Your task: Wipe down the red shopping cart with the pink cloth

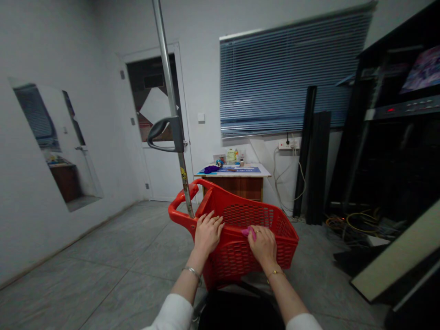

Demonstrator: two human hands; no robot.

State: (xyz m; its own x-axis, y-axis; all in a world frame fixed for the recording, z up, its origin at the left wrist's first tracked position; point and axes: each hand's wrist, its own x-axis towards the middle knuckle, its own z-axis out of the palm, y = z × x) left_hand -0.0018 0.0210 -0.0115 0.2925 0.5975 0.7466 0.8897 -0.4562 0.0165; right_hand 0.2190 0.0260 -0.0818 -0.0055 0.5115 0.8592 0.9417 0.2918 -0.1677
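A red plastic shopping cart (228,259) with perforated sides stands right in front of me, its looped handle on the left. My left hand (208,231) is closed over the near rim by the handle end, fingers bent over the edge and thumb hidden. Farther right along the same rim, my right hand (263,243) is closed around a pink cloth (249,232) and presses it against the edge. Most of the cloth is hidden by the fingers. A metal pole (168,78) with a grey handle grip (177,134) rises beside the cart's handle.
Behind the cart is a low cabinet (237,185) with a purple cloth (211,169) and several small containers on top. Cables (360,224) lie on the floor at right, near a dark rack (381,151) and a leaning pale panel (398,252). A white door (161,178) is at back left.
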